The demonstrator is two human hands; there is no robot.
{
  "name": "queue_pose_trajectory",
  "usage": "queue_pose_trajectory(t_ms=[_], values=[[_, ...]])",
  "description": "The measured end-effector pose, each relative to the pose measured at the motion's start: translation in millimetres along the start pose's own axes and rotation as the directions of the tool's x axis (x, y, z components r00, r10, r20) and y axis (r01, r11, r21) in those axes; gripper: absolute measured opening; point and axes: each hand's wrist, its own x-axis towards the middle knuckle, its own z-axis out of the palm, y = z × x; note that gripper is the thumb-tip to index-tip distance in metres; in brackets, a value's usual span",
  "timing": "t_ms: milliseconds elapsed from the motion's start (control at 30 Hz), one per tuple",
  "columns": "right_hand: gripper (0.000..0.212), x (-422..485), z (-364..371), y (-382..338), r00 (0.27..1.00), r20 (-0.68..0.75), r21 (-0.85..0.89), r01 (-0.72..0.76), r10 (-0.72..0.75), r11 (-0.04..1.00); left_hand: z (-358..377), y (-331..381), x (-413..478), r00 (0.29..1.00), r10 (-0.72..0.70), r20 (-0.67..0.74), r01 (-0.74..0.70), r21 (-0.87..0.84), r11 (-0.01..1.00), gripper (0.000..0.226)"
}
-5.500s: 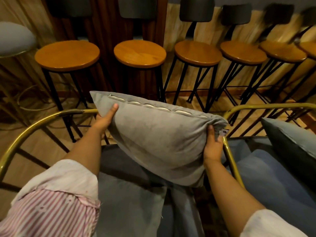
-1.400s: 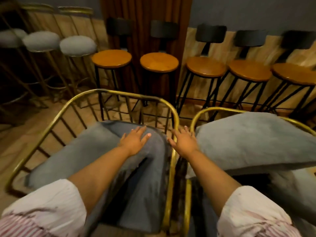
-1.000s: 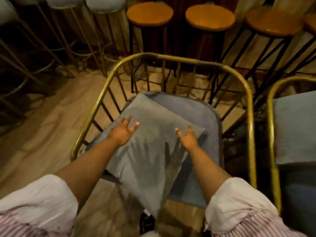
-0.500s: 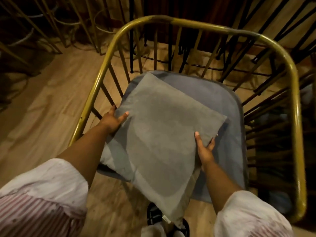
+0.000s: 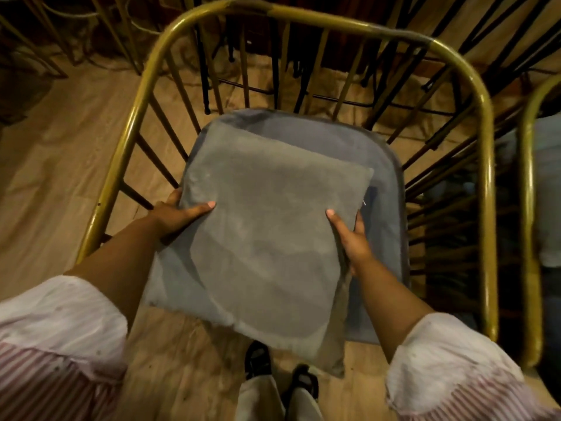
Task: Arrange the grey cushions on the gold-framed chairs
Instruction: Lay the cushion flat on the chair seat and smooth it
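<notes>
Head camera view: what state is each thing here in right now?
Flat square grey cushion: gripped at both side edges, overhanging the seat's front.
Left hand: fingers clamped on the cushion's left edge.
Right hand: fingers clamped on its right edge.
Gold-framed chair with grey seat pad: upright, seat mostly covered.

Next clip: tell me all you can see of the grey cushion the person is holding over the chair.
The square grey cushion looks like soft, velvety fabric, flat and thinly stuffed, with no pattern. It lies roughly level, turned slightly askew over the blue-grey padded seat of the gold-framed chair, its near edge overhanging the seat front above the wooden floor. The left hand grips its left edge, the right hand its right edge, thumbs on top.
</notes>
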Motion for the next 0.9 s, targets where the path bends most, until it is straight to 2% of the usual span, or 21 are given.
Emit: queue_pose_trajectory(t_ms=[133, 200, 433, 533, 633, 733, 900], values=[[0.081, 2.0, -27.9, -26.0, 0.997, 0.037, -0.076, 0.072, -0.069, 0.994, 31.5, -5.4, -18.8, 0.999, 0.028, 0.019, -0.025, -0.135, 0.991, 0.1], [0.082, 1.4, -39.5, -29.4, 0.995, 0.024, -0.105, 0.099, -0.097, 0.99, 45.2, -6.6, -27.4, 1.0, 0.012, 0.013, -0.01, -0.149, 0.989, 0.099], [0.09, 2.6, -58.0, -10.7, 0.991, -0.005, -0.075, 0.133, -0.133, 0.988, 49.8, 4.1, -32.7, 0.999, 0.037, 0.023, -0.036, -0.034, 0.999, 0.127], [0.093, -2.5, -61.1, 6.6, 0.995, 0.019, -0.124, 0.096, -0.094, 0.988, 58.3, -4.5, -37.1, 0.999, 0.037, 0.021, -0.037, 0.032, 0.999, 0.122], [0.102, -3.1, -62.7, 16.1, 0.998, 0.05, -0.173, 0.038, -0.03, 0.984, 68.0, -10.1, -36.5, 0.999, 0.038, -0.001, -0.038, 0.125, 0.991, 0.105], [0.108, 0.4, -63.9, 15.7, 0.999, 0.035, -0.167, 0.036, -0.031, 0.985, 63.9, -6.0, -33.7, 0.998, 0.061, 0.002, -0.061, 0.118, 0.991, 0.099], [0.1, -0.1, -66.1, 12.9, 0.998, 0.039, -0.199, 0.052, -0.045, 0.979, 61.7, -6.3, -35.8, 0.998, 0.05, 0.025, -0.053, 0.154, 0.987, 0.099]])
